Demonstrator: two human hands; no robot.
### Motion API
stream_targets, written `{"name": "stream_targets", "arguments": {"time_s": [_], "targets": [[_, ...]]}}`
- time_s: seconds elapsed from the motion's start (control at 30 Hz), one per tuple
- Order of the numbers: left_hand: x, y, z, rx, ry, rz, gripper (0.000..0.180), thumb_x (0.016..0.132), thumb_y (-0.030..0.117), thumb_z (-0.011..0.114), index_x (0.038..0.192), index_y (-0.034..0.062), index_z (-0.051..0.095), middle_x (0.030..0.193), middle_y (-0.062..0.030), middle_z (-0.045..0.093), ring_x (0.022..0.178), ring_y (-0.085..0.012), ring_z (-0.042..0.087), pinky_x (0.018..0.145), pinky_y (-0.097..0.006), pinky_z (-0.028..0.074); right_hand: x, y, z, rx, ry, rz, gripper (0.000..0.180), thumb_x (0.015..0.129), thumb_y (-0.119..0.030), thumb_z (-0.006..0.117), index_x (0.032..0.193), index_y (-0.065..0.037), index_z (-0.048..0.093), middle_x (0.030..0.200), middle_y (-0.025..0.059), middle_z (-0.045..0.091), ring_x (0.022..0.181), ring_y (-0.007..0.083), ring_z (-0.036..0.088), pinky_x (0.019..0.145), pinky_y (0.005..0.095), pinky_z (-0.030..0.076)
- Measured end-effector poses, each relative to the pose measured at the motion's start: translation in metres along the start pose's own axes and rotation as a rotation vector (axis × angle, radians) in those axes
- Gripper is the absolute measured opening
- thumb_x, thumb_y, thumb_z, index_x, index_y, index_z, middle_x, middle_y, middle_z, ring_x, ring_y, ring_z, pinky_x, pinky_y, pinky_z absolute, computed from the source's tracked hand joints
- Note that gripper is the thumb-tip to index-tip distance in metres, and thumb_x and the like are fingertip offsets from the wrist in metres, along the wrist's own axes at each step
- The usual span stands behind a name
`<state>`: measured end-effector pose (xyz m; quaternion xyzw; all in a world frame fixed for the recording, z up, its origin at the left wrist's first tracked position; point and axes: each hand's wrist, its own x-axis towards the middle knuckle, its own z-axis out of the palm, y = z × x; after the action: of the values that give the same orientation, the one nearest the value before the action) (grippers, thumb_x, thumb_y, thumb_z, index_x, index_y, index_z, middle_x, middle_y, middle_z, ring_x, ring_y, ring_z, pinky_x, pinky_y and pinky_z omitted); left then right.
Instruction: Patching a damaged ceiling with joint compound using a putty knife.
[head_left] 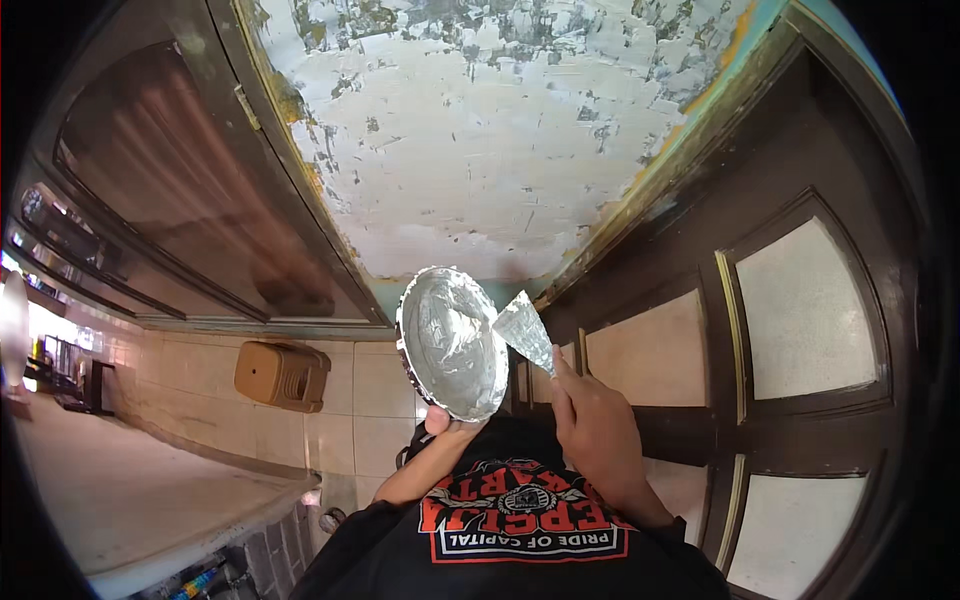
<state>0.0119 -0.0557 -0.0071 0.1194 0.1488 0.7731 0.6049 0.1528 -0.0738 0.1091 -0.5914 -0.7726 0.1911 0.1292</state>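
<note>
My left hand grips a round, shallow bowl from below, its thumb at the lower rim and the other fingers mostly hidden behind it. The bowl is tilted toward me, and whitish-grey paste coats its inside and rim. In my right hand is a putty knife, its handle mostly covered by my closed fingers. Its wide blade is smeared with the same paste and points up and left, at the bowl's right rim; whether it touches is hard to tell. Beyond both stands a wall patchily coated in white filler over grey.
At right is a dark brown panelled door with pale panels. A brown-framed glass panel stands at left. On the tiled floor is a tan plastic stool. A pale counter lies at lower left.
</note>
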Motion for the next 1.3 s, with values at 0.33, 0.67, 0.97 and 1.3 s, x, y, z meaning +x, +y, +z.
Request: {"name": "stream_targets", "arguments": {"time_s": [0.33,0.67,0.97,1.3], "targets": [[0.003,-0.006,0.004,-0.009,-0.050,-0.029,0.096,0.068,0.070,0.050,0.135,0.0026,0.034,0.130,-0.0154,0.045,0.113,-0.0292,0.051,0.095,-0.042,0.045,0.012,0.025,0.033,0.070,0.229,-0.148,0.038,0.088,-0.013,0.054,0.125,-0.005,0.051,0.070,0.0118,0.055,0.062,0.0260,0.058,0.055,0.0356,0.046],[-0.005,-0.006,0.001,0.003,-0.084,-0.046,0.096,0.068,0.069,0.050,0.135,0.0022,0.034,0.130,-0.0154,0.044,0.113,-0.0289,0.051,0.094,-0.042,0.045,0.031,0.041,0.033,0.224,0.301,-0.245,0.041,0.086,-0.007,0.056,0.127,-0.009,0.052,0.068,0.0096,0.049,0.056,0.0221,0.051,0.052,0.0321,0.042],[-0.009,-0.002,-0.002,0.002,-0.112,-0.033,0.096,0.068,0.069,0.051,0.135,0.0019,0.034,0.130,-0.0155,0.044,0.113,-0.0287,0.051,0.094,-0.042,0.045,0.049,0.056,0.031,0.440,0.258,-0.277,0.038,0.085,0.001,0.053,0.123,-0.003,0.054,0.069,0.0107,0.052,0.058,0.0157,0.047,0.056,0.0269,0.041],[-0.001,-0.014,0.008,0.010,-0.135,0.008,0.096,0.068,0.068,0.051,0.135,0.0015,0.033,0.130,-0.0156,0.044,0.113,-0.0284,0.051,0.094,-0.041,0.045,0.072,0.068,0.041,0.628,0.132,-0.379,0.037,0.089,-0.003,0.051,0.126,-0.002,0.052,0.071,0.0038,0.053,0.062,0.0082,0.045,0.058,0.0237,0.041]]}}
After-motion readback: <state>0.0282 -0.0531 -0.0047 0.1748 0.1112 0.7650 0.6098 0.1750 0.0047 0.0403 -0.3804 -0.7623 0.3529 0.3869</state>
